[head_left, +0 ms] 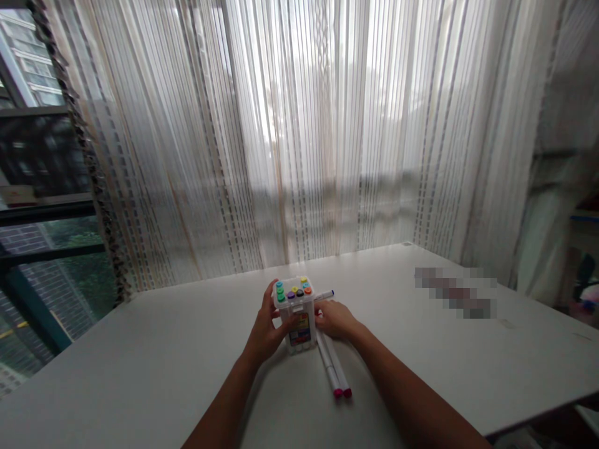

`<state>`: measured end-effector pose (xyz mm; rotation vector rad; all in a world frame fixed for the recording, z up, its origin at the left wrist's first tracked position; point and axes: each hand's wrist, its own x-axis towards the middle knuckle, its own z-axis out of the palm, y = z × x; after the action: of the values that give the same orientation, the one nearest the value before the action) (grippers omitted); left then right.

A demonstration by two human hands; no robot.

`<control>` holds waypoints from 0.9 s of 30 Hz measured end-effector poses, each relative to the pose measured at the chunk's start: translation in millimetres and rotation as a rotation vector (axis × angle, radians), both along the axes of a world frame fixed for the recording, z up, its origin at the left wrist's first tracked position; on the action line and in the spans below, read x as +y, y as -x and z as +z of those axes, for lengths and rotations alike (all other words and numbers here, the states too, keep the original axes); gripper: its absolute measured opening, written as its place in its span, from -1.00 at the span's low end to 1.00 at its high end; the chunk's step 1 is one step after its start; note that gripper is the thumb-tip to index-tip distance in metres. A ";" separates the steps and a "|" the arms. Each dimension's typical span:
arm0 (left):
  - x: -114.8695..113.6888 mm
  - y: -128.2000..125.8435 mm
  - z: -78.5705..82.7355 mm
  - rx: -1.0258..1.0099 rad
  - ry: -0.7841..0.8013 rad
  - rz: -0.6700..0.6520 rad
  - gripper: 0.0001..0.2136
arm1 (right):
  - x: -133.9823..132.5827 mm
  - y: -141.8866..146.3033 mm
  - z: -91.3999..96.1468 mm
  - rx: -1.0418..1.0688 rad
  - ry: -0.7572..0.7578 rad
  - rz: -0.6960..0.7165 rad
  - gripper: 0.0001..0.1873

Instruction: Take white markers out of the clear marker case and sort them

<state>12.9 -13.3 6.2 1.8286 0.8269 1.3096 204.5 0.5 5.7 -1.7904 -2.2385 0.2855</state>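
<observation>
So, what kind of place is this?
Likely a room in a home: a white table beside a window with sheer striped curtains, apartment blocks outside, and a marker box on it.

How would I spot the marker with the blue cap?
On the white table before the curtain, the left hand grips a box of markers. Just past the right hand beside it, one marker sticks out, blue-capped, unlike the two pink-capped markers nearer the camera.

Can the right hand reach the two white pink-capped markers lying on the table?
Likely yes: the right hand sits at the far ends of the two white pink-capped markers; nothing covers them.
</observation>
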 end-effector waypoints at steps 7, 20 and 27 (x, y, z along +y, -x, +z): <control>1.9 0.5 -1.9 0.001 0.021 -0.003 -0.21 | 0.0 0.3 0.1 -0.001 0.006 -0.007 -0.73; 4.1 1.6 -4.8 0.001 0.020 -0.015 -0.22 | 0.7 0.5 -1.0 0.000 0.009 -0.002 -0.74; 2.7 1.8 -3.9 0.004 0.026 -0.008 -0.22 | 1.3 0.7 -2.3 0.004 0.005 0.000 -0.73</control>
<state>11.1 -10.7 2.4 1.8135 0.8343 1.2847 203.8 1.7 3.4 -1.7906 -2.2375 0.2953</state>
